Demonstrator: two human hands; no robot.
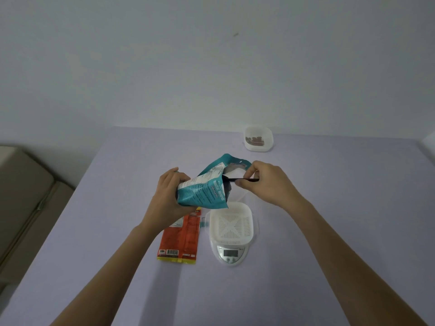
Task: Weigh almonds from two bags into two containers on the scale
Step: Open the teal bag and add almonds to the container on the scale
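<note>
My left hand (168, 196) grips a teal almond bag (204, 187) by its lower part, tilted with the open mouth toward the right, above the table. My right hand (263, 182) pinches a thin black spoon handle (242, 180) whose end reaches into the bag's mouth. Below the bag a white slotted container (231, 222) sits on a white digital scale (231, 254). An orange-red bag (182, 236) lies flat to the left of the scale. A second white container (258, 138) holding some brown almonds stands at the far right of the table.
The table carries a pale lilac cloth (306, 231). A small teal clip (204, 223) lies between the orange bag and the scale. A beige cushioned seat (26, 198) is beside the table's left edge. A plain wall is behind.
</note>
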